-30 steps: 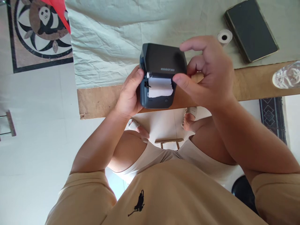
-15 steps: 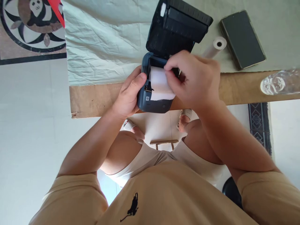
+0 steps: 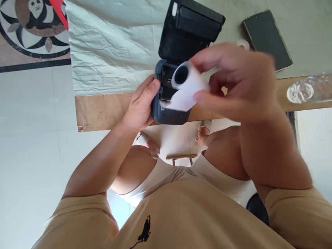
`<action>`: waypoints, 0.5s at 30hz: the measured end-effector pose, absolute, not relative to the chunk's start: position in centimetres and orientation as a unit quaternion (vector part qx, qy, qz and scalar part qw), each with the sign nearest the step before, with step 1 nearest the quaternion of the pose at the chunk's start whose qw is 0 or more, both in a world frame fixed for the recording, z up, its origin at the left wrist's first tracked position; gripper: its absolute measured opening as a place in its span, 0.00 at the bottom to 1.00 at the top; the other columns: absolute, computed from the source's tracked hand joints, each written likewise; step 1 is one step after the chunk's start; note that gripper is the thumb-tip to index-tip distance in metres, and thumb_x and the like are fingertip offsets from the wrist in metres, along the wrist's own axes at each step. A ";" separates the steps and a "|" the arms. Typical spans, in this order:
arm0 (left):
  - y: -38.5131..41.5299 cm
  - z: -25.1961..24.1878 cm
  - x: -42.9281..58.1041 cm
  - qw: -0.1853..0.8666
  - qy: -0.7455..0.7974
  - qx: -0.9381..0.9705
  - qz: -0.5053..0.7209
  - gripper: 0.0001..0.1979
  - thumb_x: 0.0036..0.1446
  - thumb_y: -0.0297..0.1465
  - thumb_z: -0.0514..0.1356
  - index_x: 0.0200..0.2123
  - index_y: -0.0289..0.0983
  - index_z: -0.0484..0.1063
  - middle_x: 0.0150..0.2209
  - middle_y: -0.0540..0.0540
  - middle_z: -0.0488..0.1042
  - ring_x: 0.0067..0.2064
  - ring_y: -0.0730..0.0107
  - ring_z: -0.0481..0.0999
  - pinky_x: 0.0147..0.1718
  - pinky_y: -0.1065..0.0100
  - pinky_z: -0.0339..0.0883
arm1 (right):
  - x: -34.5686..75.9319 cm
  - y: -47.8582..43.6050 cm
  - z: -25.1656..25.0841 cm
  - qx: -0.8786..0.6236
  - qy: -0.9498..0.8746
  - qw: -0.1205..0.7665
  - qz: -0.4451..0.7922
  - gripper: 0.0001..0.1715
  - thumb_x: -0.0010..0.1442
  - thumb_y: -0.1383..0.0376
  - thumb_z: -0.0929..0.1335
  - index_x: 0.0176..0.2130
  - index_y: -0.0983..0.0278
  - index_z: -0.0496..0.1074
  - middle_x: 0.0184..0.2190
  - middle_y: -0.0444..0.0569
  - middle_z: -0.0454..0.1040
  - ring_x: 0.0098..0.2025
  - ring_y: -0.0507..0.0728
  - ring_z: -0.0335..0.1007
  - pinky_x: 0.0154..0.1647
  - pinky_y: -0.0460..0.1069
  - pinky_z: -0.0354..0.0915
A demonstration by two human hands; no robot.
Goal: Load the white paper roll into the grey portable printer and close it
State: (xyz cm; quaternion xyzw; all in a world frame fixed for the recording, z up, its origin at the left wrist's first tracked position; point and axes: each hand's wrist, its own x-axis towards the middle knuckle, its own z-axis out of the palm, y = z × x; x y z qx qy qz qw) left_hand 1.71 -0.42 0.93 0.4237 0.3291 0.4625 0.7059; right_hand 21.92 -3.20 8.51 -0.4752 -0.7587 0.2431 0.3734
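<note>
A small dark receipt printer (image 3: 169, 114) stands at the near edge of the table with its lid (image 3: 189, 31) swung wide. My left hand (image 3: 141, 105) grips the printer's left side and holds it still. My right hand (image 3: 238, 81), blurred by motion, pinches a white paper roll (image 3: 185, 84) lifted just above the bare paper bay. A loose tail of the paper hangs down over the printer's front.
A pale green cloth (image 3: 109, 48) covers the wooden table (image 3: 103, 110). A black phone (image 3: 266, 36) lies at the back right, with a second paper roll (image 3: 242, 43) peeking out behind my right hand. A clear plastic bottle (image 3: 308, 91) lies at the right edge.
The lid swung up, then my right hand took the paper roll and lifted it out of the printer's bay. My left hand has stayed on the printer's side.
</note>
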 end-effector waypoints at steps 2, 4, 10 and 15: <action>-0.3 1.1 1.8 0.719 0.327 0.405 0.461 0.22 0.64 0.51 0.58 0.44 0.38 0.76 0.41 0.46 0.79 0.48 0.59 0.79 0.44 0.61 0.73 | 22.9 -2.7 8.0 -0.439 -0.682 0.499 0.306 0.14 0.58 0.63 0.65 0.45 0.56 0.71 0.36 0.42 0.73 0.25 0.48 0.62 0.22 0.47 0.56; -0.2 1.3 1.9 0.731 0.327 0.399 0.448 0.24 0.61 0.53 0.59 0.44 0.38 0.75 0.43 0.45 0.80 0.49 0.57 0.80 0.44 0.61 0.75 | 23.7 -1.9 7.1 -0.450 -0.602 0.567 0.336 0.11 0.56 0.64 0.63 0.41 0.57 0.68 0.31 0.43 0.67 0.24 0.49 0.60 0.20 0.47 0.54; 0.0 1.7 1.9 0.756 0.307 0.370 0.444 0.15 0.60 0.44 0.63 0.39 0.39 0.73 0.49 0.43 0.80 0.51 0.58 0.79 0.52 0.58 0.75 | 24.5 -0.1 3.4 -0.512 -0.559 0.545 0.358 0.11 0.51 0.66 0.66 0.38 0.57 0.69 0.32 0.44 0.69 0.26 0.51 0.63 0.18 0.47 0.58; 0.2 1.4 1.8 0.753 0.313 0.374 0.441 0.18 0.57 0.46 0.65 0.43 0.39 0.75 0.48 0.44 0.81 0.50 0.57 0.78 0.49 0.57 0.75 | 24.8 0.6 1.8 -0.561 -0.599 0.487 0.299 0.06 0.55 0.64 0.64 0.36 0.58 0.64 0.33 0.45 0.68 0.34 0.53 0.66 0.31 0.49 0.66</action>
